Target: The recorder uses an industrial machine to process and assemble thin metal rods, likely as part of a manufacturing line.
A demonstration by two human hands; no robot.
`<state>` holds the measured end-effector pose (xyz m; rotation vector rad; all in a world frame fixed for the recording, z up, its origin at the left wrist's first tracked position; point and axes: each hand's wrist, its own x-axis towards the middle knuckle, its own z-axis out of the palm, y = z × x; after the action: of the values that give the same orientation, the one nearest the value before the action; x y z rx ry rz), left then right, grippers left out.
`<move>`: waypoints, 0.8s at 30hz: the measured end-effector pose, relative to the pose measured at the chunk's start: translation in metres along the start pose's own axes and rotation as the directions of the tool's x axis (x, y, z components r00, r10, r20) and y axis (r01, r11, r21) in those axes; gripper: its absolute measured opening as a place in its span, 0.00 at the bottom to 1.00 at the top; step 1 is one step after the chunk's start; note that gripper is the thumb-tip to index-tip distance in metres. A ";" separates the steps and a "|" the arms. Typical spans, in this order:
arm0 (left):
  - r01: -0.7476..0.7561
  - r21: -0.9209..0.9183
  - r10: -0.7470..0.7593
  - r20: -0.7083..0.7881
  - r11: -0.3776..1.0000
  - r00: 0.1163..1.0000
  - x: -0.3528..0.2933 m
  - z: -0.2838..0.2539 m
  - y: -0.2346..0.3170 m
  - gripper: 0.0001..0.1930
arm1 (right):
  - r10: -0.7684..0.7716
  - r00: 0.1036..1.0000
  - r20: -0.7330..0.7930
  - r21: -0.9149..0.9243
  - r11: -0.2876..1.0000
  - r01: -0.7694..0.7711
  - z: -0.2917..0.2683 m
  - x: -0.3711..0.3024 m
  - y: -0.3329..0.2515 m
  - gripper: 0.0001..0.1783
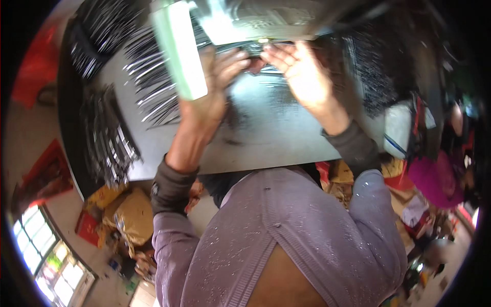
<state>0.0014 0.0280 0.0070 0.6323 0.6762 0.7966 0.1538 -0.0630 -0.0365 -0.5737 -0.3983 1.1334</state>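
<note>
Both my hands are at the front of a machine [255, 28] at the top of the table. My left hand [222, 74] comes in beside a bright white panel [186, 56], which covers part of it. Its fingers are pressed together, pointing right. My right hand [307, 79], brightly lit, faces it with bent fingers close to a small lit spot under the machine. Between the fingertips is something small and dark, blurred and too small to name. Thin dark strips [153, 82] fan out on the metal table [286, 138] left of my left hand.
More bundles of thin dark strips [107, 133] lie along the table's left side, with another dark pile [371, 71] at the right. A whitish block-shaped object [398, 128] stands at the right edge. Below left is a brown sack [134, 215]; a magenta thing [434, 179] is at right.
</note>
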 end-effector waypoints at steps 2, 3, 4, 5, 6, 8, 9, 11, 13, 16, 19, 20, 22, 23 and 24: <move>0.042 0.032 -0.040 -0.061 0.999 0.997 0.007 0.004 0.002 0.11 | 0.045 0.992 -0.121 0.072 0.997 -0.037 0.000 0.000 -0.003 0.17; 0.059 0.034 -0.058 -0.046 0.998 0.997 0.011 0.000 0.004 0.11 | 0.018 0.990 -0.137 0.109 0.994 -0.003 0.001 -0.001 -0.002 0.14; 0.077 0.037 -0.076 -0.031 0.996 0.997 0.014 -0.003 0.003 0.10 | 0.048 0.975 -0.217 0.007 0.999 -0.048 0.003 -0.004 -0.009 0.13; 0.083 0.011 -0.083 -0.023 0.997 0.996 0.017 -0.006 0.003 0.09 | 0.087 0.980 -0.181 -0.070 0.992 -0.101 0.002 -0.012 -0.018 0.14; 0.083 -0.018 -0.083 0.010 0.996 0.997 0.016 -0.008 0.006 0.08 | 0.140 0.980 -0.144 -0.144 0.976 -0.160 0.001 -0.018 -0.026 0.15; 0.092 0.013 -0.093 0.053 0.996 0.994 0.014 -0.006 0.009 0.07 | 0.261 0.956 -0.134 -0.525 0.799 -0.292 -0.003 -0.036 -0.060 0.13; 0.085 0.049 -0.088 0.073 0.995 0.993 0.010 -0.006 0.009 0.09 | 0.324 0.935 -0.142 -0.683 0.652 -0.329 -0.008 -0.045 -0.078 0.11; 0.085 0.163 -0.104 0.113 0.983 0.988 0.002 -0.006 0.008 0.09 | 0.051 0.986 -0.160 -0.951 0.259 -0.167 -0.017 -0.055 -0.108 0.09; 0.123 0.199 -0.148 0.117 0.972 0.982 -0.008 0.002 0.002 0.10 | -0.355 0.934 -0.044 -0.977 -0.180 -0.115 -0.021 -0.058 -0.136 0.08; 0.201 0.189 -0.237 0.196 0.961 0.951 -0.015 0.007 -0.011 0.11 | -0.190 0.938 0.291 -0.560 -0.829 0.006 -0.034 -0.048 -0.171 0.09; 0.255 0.214 -0.294 0.174 0.943 0.940 -0.017 0.008 -0.012 0.09 | -0.075 0.966 0.247 -0.665 -0.738 0.113 -0.059 -0.040 -0.183 0.07; 0.248 0.214 -0.287 0.174 0.945 0.942 -0.017 0.003 -0.011 0.09 | -0.072 0.965 0.254 -0.674 -0.728 0.123 -0.060 -0.037 -0.182 0.07; 0.236 0.214 -0.276 0.179 0.948 0.944 -0.016 -0.009 -0.012 0.08 | -0.073 0.960 0.269 -0.695 -0.705 0.141 -0.060 -0.033 -0.178 0.06; 0.274 0.196 -0.296 0.095 0.941 0.950 -0.019 -0.005 -0.009 0.08 | -0.077 0.958 0.278 -0.707 -0.691 0.149 -0.058 -0.033 -0.177 0.06; 0.282 0.177 -0.303 0.107 0.943 0.947 -0.019 -0.009 -0.009 0.08 | -0.083 0.955 0.285 -0.719 -0.677 0.156 -0.056 -0.033 -0.176 0.06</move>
<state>-0.0114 0.0099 0.0013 0.7039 0.6966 0.4219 0.3014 -0.1601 0.0263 -2.2392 -1.7380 -0.1940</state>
